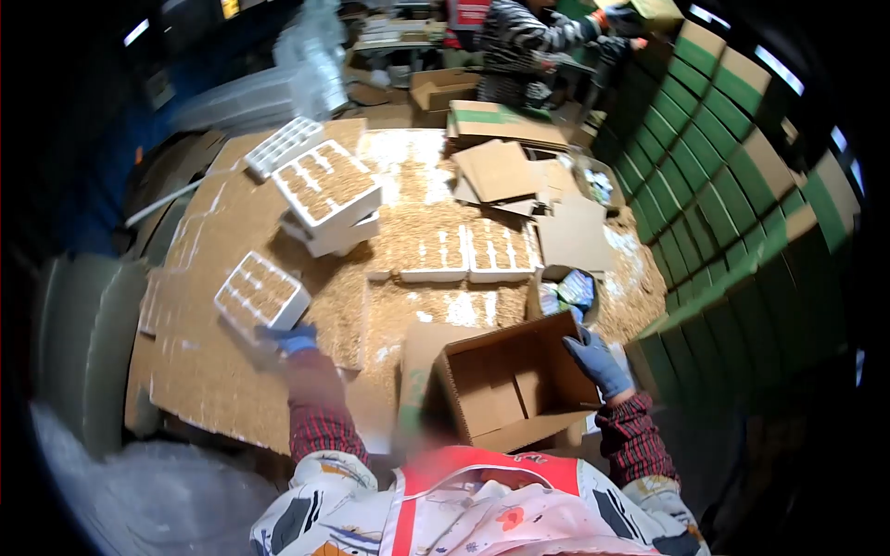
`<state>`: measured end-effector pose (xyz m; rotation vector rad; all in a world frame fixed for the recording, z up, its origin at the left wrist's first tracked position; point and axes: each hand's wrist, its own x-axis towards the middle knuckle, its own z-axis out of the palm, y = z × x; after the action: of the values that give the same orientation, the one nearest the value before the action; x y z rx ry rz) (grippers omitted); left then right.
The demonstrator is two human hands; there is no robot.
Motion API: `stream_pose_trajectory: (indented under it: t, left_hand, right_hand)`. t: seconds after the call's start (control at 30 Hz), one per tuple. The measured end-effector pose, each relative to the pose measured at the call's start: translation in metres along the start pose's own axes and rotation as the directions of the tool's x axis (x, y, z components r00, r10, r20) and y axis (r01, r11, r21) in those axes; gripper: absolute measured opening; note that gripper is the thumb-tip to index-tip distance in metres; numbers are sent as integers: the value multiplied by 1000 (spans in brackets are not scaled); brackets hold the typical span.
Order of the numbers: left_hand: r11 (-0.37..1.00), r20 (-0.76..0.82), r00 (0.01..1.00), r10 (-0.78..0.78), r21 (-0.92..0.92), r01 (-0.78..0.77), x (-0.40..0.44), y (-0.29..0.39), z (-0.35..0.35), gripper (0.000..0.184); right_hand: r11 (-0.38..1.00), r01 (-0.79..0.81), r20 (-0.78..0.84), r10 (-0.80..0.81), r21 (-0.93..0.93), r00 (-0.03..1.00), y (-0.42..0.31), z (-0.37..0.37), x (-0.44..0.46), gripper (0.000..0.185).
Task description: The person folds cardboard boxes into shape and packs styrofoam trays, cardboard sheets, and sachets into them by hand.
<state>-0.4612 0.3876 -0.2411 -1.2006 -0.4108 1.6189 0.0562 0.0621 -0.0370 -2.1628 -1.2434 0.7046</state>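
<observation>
My left hand [291, 339], in a blue glove, grips the near edge of a white foam tray [295, 309] at the left of the table. The tray's compartments are filled with tan, sawdust-like material. Some fingers are hidden under the tray or blurred. On the right, my gloved right hand [601, 363] holds the right rim of an open cardboard box [505, 378], which tilts toward me in front of my body. Only flaps and bare walls show inside the box.
Stacked foam trays [343, 208] stand beyond my left hand. Two filled trays [436, 275] sit mid-table amid loose sawdust. Cardboard sheets [501, 171] and a bin of colourful packets [575, 289] lie at right. Green-and-brown cartons [695, 167] form a wall. A co-worker [519, 46] stands behind.
</observation>
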Motion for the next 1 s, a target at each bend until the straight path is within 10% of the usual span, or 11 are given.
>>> stream_pose_trajectory:
  t: [0.1, 0.37, 0.47, 0.53, 0.73, 1.0]
  left_hand:
    - [778, 31, 962, 272, 581, -239, 13, 31, 20, 103]
    - [5, 65, 955, 291, 998, -70, 3, 50, 83, 67]
    - [-219, 102, 951, 293, 975, -37, -57, 41, 83, 59]
    - [-95, 32, 957, 287, 996, -5, -93, 49, 75, 61]
    - [-146, -136, 920, -367, 985, 87, -282, -72, 20, 57]
    - [-655, -637, 741, -213, 656, 375, -343, -174, -27, 65]
  right_hand:
    - [998, 65, -31, -65, 5, 997, 0, 4, 2, 49]
    - [998, 60, -34, -61, -26, 998, -2, 2, 4, 40]
    - [998, 35, 78, -40, 60, 996, 8, 1, 12, 49]
    - [990, 89, 47, -94, 110, 994, 27, 14, 19, 53]
    - [908, 73, 48, -101, 413, 994, -12, 3, 4, 65]
    - [766, 92, 138, -230, 636, 963, -3, 8, 8, 54]
